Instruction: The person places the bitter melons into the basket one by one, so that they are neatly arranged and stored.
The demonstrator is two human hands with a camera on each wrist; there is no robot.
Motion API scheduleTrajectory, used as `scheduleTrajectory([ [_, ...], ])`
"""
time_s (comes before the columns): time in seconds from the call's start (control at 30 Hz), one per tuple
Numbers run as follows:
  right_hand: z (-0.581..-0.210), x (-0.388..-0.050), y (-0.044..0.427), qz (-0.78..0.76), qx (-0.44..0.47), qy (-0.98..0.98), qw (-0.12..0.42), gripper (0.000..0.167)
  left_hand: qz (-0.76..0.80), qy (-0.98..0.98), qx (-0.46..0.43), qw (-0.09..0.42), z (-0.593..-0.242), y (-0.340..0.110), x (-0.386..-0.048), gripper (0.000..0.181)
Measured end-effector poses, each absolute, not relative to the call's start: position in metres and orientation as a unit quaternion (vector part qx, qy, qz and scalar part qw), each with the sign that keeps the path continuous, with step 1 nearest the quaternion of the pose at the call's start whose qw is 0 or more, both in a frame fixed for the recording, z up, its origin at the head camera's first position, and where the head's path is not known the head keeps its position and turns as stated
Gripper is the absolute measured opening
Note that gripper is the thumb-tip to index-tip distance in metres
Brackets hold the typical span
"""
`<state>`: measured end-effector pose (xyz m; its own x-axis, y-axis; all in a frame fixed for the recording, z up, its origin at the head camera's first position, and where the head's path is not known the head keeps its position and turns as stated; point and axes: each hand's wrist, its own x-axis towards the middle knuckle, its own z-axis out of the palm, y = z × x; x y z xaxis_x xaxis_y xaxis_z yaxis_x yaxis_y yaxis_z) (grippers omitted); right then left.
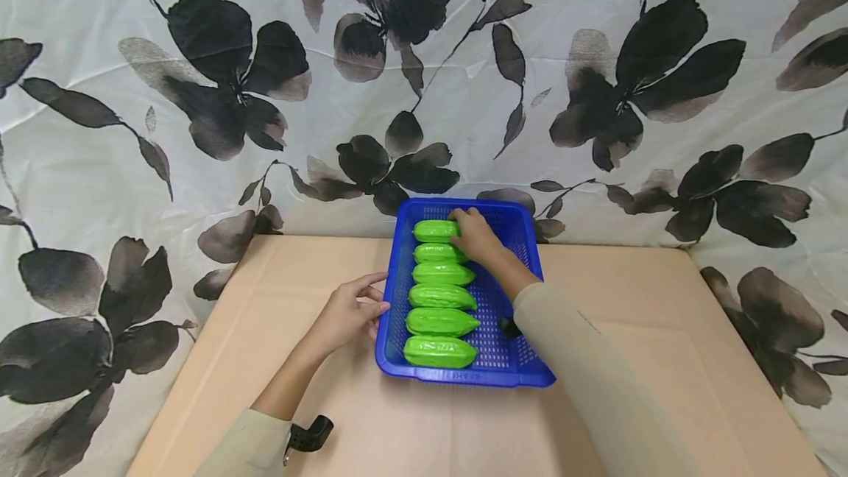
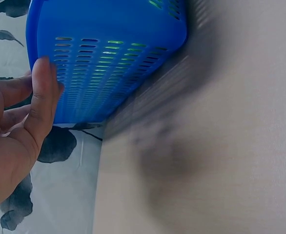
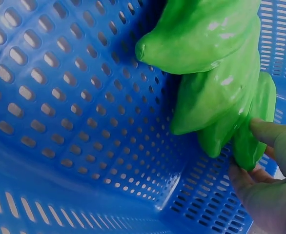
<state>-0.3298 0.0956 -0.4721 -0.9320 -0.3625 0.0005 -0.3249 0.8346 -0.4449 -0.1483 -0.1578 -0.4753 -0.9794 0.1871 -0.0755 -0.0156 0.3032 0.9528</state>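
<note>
In the head view a blue perforated basket (image 1: 506, 370) holds a column of several glossy green, ribbed, fruit-shaped pieces (image 1: 442, 322) along its left half. My right hand (image 1: 478, 238) reaches into the far end of the basket and pinches the farthest green piece (image 1: 433, 230) by its right end. The right wrist view has thumb and fingers on either side of that green piece (image 3: 255, 122), with nearer pieces (image 3: 201, 39) overlapping it. My left hand (image 1: 347, 313) touches the basket's outer left side near the rim, its fingers loosely extended. Green shows through the basket's slots (image 2: 109, 53).
The basket stands on a light tan tabletop (image 1: 450, 433), near its back edge. Behind the table hangs a white cloth (image 1: 490, 153) with dark floral prints. A black wrist-worn device (image 1: 311, 434) sits at the left sleeve, and part of another (image 1: 509, 327) shows beside the right sleeve.
</note>
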Motion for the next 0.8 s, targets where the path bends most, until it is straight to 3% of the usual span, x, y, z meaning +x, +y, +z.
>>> scheduleTrajectory([
  [0.4,-0.474,-0.327,0.094,-0.223,-0.146,0.963,0.041,0.046,0.588,0.803,0.052,0.087,-0.472,-0.157,-0.145,0.058],
  [0.8,-0.471,-0.32,0.105,-0.225,-0.17,0.959,0.036,0.048,0.584,0.807,0.047,0.078,-0.477,-0.154,-0.138,0.058],
])
